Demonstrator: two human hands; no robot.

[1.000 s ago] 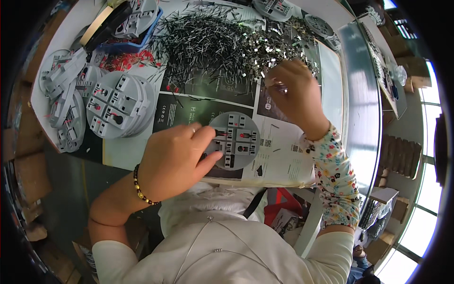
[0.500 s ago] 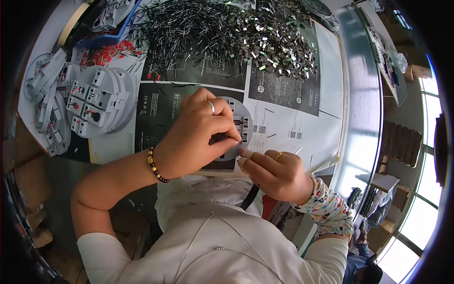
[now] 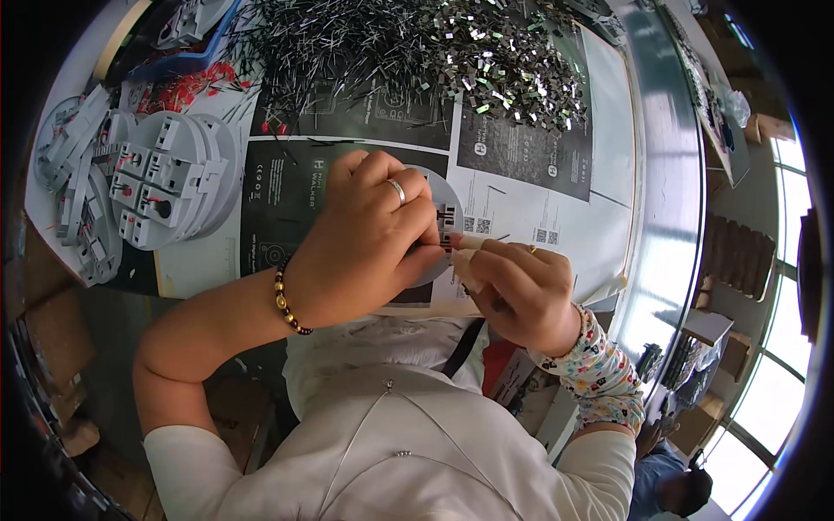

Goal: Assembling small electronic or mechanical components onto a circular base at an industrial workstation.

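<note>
A round grey plastic base (image 3: 446,189) with slotted blocks lies on the table in front of me, mostly covered by my left hand (image 3: 369,230). The fingers of that hand are curled, with thumb and forefinger closed over the slots at the base's right side; what they pinch is hidden. My right hand (image 3: 521,286), with pale wraps on its fingertips, meets them there. Its fingers are pressed together at the slots, and anything between them is too small to make out. Dark, narrow pieces (image 3: 447,230) show in the slots beside the fingertips.
Stacked grey round bases (image 3: 165,182) with red and black bits stand at the left. Behind are red pieces (image 3: 195,87), a blue bin (image 3: 187,61), a heap of thin black pins (image 3: 339,52) and a pile of small shiny metal plates (image 3: 512,65). Printed sheets (image 3: 530,165) cover the table.
My right hand has moved up and slightly right, its fingertips now at the slots instead of below them. My left hand has shifted slightly, still over the base.
</note>
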